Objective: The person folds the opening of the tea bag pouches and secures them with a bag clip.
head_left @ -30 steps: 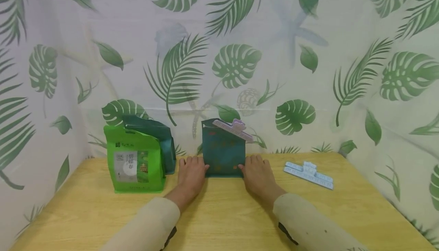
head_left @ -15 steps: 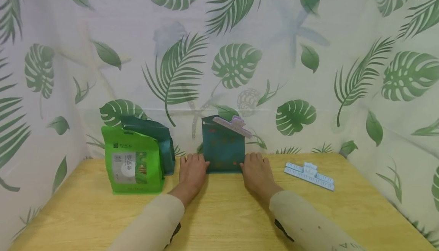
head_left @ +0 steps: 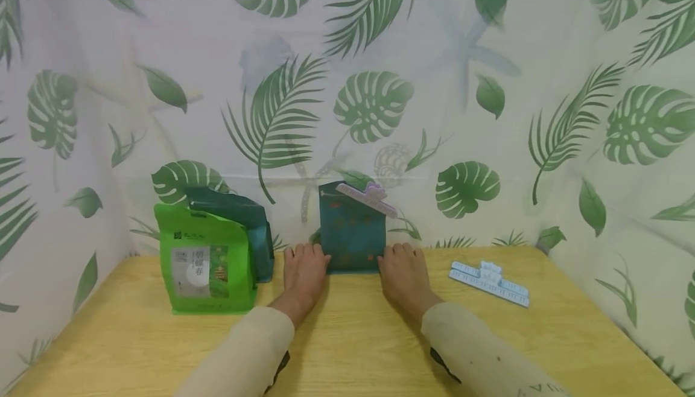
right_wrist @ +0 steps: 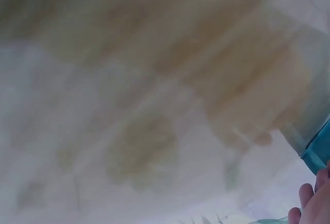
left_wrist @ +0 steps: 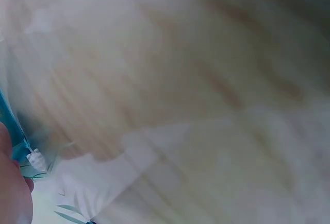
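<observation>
In the head view a dark green tea bag point(head_left: 353, 234) stands upright near the back of the table. A pale purple sealing clip point(head_left: 369, 198) sits aslant across its top right corner. My left hand point(head_left: 306, 273) holds the bag's lower left edge, thumb overlapping the front. At the lower right edge, my right hand point(head_left: 404, 276) holds it in the same way. How far the fingers reach behind is hidden. Only a teal strip of the bag point(left_wrist: 7, 123) shows in the left wrist view. In the right wrist view, fingertips lie by its corner point(right_wrist: 317, 154).
To the left stands a bright green tea bag point(head_left: 203, 264) with a grey label, and behind it another dark green bag point(head_left: 260, 222). A light blue sealing clip point(head_left: 488, 282) lies on the right of the wooden table point(head_left: 347, 349). A leaf-patterned curtain point(head_left: 461, 131) hangs behind.
The dark green bag between my hands has slid slightly back towards the curtain, and both hands have gone along with it. The other bags and the light blue clip keep their places.
</observation>
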`<action>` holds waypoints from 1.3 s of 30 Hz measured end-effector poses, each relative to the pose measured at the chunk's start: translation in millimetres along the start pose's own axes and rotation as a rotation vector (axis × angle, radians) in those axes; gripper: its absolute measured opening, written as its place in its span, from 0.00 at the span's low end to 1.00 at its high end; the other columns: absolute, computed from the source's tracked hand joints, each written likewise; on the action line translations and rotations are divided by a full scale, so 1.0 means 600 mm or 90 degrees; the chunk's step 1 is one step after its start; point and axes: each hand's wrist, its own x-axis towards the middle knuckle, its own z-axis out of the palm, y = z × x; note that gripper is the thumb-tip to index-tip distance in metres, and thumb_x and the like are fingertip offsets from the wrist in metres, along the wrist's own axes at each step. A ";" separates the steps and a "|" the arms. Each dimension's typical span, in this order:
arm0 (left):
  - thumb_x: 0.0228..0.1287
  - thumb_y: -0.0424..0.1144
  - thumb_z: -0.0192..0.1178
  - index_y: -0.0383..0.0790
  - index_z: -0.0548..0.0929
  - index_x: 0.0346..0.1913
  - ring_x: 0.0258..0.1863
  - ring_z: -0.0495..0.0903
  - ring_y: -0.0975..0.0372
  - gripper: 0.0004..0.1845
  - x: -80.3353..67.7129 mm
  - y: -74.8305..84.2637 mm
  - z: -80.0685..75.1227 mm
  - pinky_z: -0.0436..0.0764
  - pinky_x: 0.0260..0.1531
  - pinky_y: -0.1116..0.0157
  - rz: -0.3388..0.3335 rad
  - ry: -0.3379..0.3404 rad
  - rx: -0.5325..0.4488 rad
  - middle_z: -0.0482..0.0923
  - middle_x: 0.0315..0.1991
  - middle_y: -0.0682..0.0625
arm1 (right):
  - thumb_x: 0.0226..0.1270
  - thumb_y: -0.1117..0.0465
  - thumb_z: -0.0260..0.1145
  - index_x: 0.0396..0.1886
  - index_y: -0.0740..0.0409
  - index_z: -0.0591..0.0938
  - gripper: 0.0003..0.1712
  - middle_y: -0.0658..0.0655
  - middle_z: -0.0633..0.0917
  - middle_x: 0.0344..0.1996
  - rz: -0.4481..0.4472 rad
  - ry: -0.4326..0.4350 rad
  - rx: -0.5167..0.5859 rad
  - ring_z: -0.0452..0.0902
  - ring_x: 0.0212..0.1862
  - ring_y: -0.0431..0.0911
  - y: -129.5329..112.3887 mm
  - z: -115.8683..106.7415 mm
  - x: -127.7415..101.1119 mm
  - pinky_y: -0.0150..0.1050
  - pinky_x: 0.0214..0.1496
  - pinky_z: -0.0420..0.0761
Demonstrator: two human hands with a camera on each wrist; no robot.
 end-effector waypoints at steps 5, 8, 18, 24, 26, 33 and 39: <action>0.75 0.53 0.53 0.38 0.78 0.41 0.38 0.75 0.53 0.19 -0.001 0.000 -0.003 0.65 0.43 0.55 -0.007 0.004 0.004 0.77 0.34 0.47 | 0.77 0.53 0.56 0.35 0.62 0.81 0.17 0.59 0.82 0.32 -0.008 0.008 0.017 0.76 0.39 0.54 0.001 -0.006 0.001 0.50 0.40 0.73; 0.74 0.54 0.54 0.37 0.79 0.45 0.40 0.76 0.53 0.21 -0.008 -0.001 -0.006 0.66 0.44 0.55 -0.014 -0.011 -0.014 0.79 0.36 0.46 | 0.76 0.53 0.56 0.35 0.62 0.81 0.17 0.59 0.82 0.33 0.001 -0.007 0.034 0.76 0.39 0.54 0.002 -0.010 -0.004 0.51 0.41 0.73; 0.74 0.56 0.53 0.38 0.78 0.41 0.40 0.74 0.53 0.21 -0.050 -0.014 -0.025 0.65 0.42 0.54 0.035 -0.048 -0.034 0.77 0.36 0.46 | 0.74 0.51 0.58 0.34 0.61 0.81 0.18 0.59 0.84 0.32 -0.004 -0.008 0.047 0.79 0.37 0.56 -0.003 -0.019 -0.020 0.51 0.38 0.75; 0.75 0.56 0.52 0.41 0.76 0.37 0.36 0.72 0.55 0.20 -0.079 -0.027 -0.043 0.62 0.40 0.56 0.072 -0.057 -0.040 0.75 0.33 0.48 | 0.75 0.50 0.56 0.33 0.60 0.81 0.19 0.60 0.85 0.33 0.001 -0.029 0.077 0.81 0.38 0.56 -0.018 -0.019 -0.029 0.54 0.39 0.76; 0.75 0.55 0.53 0.41 0.76 0.37 0.35 0.71 0.55 0.19 -0.087 -0.035 -0.047 0.62 0.40 0.56 0.088 -0.052 -0.045 0.74 0.32 0.49 | 0.74 0.50 0.58 0.31 0.60 0.81 0.18 0.59 0.84 0.33 0.004 -0.027 0.089 0.80 0.37 0.56 -0.025 -0.020 -0.031 0.54 0.39 0.75; 0.74 0.54 0.54 0.42 0.77 0.39 0.37 0.73 0.55 0.17 -0.113 -0.061 -0.068 0.65 0.41 0.55 0.095 -0.040 -0.097 0.76 0.34 0.49 | 0.72 0.50 0.60 0.25 0.55 0.77 0.18 0.56 0.80 0.26 -0.026 -0.020 0.099 0.77 0.32 0.51 -0.056 -0.025 -0.042 0.49 0.34 0.71; 0.74 0.51 0.56 0.46 0.74 0.34 0.34 0.72 0.58 0.14 -0.132 -0.081 -0.087 0.65 0.37 0.58 0.113 -0.021 -0.135 0.72 0.30 0.53 | 0.74 0.49 0.58 0.25 0.54 0.77 0.18 0.56 0.82 0.28 -0.056 -0.021 0.089 0.79 0.35 0.52 -0.082 -0.029 -0.042 0.52 0.39 0.76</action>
